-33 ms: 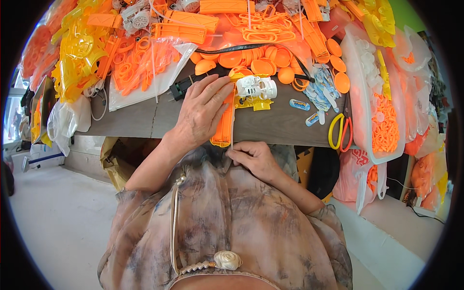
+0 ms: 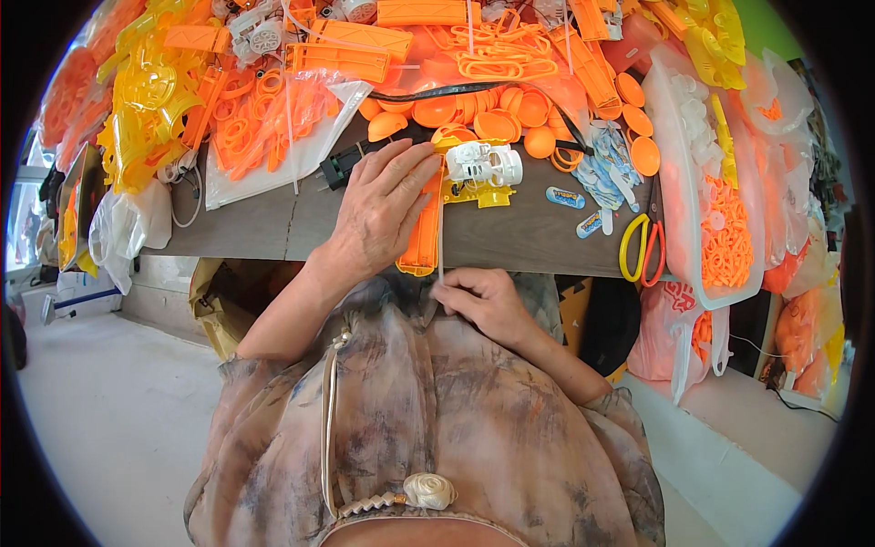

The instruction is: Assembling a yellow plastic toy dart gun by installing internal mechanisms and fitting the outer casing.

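My left hand lies over a long orange plastic casing at the table's front edge, fingers closed over its upper part; the thumb is hidden. Joined or close to the casing's far end is a yellow plastic shell with a white mechanism in it. Along the casing's right side runs a thin pale strip. My right hand, just below the table edge, pinches the strip's near end between thumb and forefinger, the other fingers curled.
Orange half-shells lie behind the work. Scissors with yellow and red handles rest at the right edge beside small stickers and a clear bin of orange parts. Yellow shells and bagged orange rings pile up left.
My right hand has shifted very slightly to the right, and the strip's near end has moved with it. My left hand and the casing have barely moved.
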The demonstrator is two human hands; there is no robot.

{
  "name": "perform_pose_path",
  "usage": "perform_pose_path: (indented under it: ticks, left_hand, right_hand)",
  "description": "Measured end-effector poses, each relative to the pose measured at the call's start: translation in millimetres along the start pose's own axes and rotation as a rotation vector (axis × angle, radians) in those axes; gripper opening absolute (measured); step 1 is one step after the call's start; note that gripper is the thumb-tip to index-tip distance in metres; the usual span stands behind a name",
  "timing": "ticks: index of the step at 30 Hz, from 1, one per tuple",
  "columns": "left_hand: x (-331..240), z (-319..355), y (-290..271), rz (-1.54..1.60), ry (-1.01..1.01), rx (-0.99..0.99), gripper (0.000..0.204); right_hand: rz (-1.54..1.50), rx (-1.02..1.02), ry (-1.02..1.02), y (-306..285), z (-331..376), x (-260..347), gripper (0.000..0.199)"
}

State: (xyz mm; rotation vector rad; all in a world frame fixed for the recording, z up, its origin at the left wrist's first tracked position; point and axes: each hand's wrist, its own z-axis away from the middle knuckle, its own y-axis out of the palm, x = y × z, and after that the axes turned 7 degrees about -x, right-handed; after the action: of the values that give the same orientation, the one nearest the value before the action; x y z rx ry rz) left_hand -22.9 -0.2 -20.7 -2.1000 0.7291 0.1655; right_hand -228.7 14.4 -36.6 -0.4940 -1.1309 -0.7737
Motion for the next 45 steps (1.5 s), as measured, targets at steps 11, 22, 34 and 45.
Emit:
perform_pose_path:
  ticks: [11, 22, 34, 45]
  left_hand:
    - [0.8, -2.0, 3.3, -0.026, 0.018, -0.017, 0.038]
    - [-42.1, 40.1, -46.8, 0.829, -0.379, 0.575, 0.023]
    - [-43.7, 74.9, 33.0, 1.335, -0.96, 0.633, 0.034]
    - [-44.5, 72.8, 30.4, 1.419, -0.983, 0.622, 0.015]
  right_hand:
    - [0.478, 0.01, -0.228, -30.7, 37.8, 5.9, 0.014]
    - [1.262, -1.147, -0.308, -145.5, 65.9, 26.3, 0.03]
    - [0.962, -1.205, -0.057, -157.5, 53.0, 12.3, 0.033]
    - [0.429, -1.176, -0.222, -110.3, 91.0, -8.4, 0.036]
